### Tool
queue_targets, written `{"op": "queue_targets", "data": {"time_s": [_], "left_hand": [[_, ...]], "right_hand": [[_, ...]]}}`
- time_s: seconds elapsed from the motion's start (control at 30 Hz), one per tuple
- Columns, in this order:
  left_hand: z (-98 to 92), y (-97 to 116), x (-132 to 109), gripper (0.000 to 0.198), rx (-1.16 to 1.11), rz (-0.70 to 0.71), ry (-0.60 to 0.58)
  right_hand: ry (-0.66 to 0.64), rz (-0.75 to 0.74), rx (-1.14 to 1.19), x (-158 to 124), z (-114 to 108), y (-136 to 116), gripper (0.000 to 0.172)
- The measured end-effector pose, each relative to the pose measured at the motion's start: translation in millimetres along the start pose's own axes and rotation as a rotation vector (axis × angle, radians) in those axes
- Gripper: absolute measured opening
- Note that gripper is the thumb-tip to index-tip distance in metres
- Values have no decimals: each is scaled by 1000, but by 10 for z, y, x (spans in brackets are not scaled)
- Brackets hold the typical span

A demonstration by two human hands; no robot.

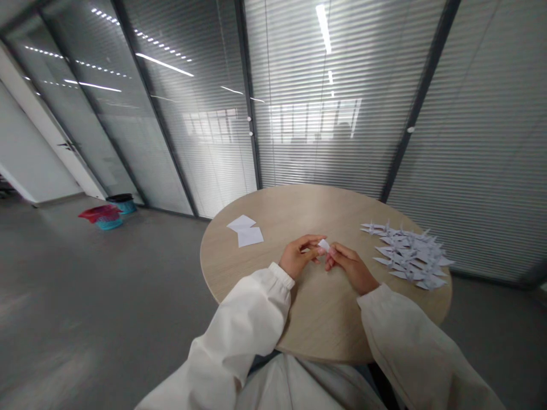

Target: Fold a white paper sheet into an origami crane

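Between my two hands, over the middle of the round table, is a small folded piece of white paper. My left hand pinches its left side between thumb and fingers. On the other side, the thumb and fingers of my right hand close on its lower right edge. Part of the paper is hidden behind my fingertips, and its exact folds are too small to make out. A spread of several folded white paper cranes lies to the right of my right hand. Flat white paper sheets lie to the left of my left hand.
The round wooden table stands before a glass partition with blinds. On the floor at left are a blue basket with a red liner and a blue bin with a dark liner. A white door is at far left.
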State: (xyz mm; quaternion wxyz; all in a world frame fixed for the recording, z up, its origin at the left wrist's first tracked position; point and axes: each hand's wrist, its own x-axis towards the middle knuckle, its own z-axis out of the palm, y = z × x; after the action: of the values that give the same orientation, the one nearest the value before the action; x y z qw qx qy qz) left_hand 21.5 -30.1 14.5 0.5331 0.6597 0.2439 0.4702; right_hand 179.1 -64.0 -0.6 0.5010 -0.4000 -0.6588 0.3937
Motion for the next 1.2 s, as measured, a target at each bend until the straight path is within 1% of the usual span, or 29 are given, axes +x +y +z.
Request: {"op": "queue_targets", "data": {"time_s": [0.17,0.37,0.57,0.77,1.0,1.13,1.2], "left_hand": [[-17,-29,5,39,0,15,48],[-27,-25,6,34,16,25,98],[-32,-27,10,32,31,4,157],[-28,-16,3,31,81,0,191],[-25,-14,-16,28,128,15,180],[-28,-30,-22,29,137,26,152],[-24,-22,-22,30,146,26,144]], "right_hand": [[-39,43,268,-1,-4,32,31],[-69,82,381,-17,11,3,31],[-71,104,370,-24,16,-11,33],[-73,108,372,-14,15,20,33],[-96,91,366,-19,6,12,35],[-102,116,362,-15,2,19,36],[-84,127,315,-5,2,33,37]]}}
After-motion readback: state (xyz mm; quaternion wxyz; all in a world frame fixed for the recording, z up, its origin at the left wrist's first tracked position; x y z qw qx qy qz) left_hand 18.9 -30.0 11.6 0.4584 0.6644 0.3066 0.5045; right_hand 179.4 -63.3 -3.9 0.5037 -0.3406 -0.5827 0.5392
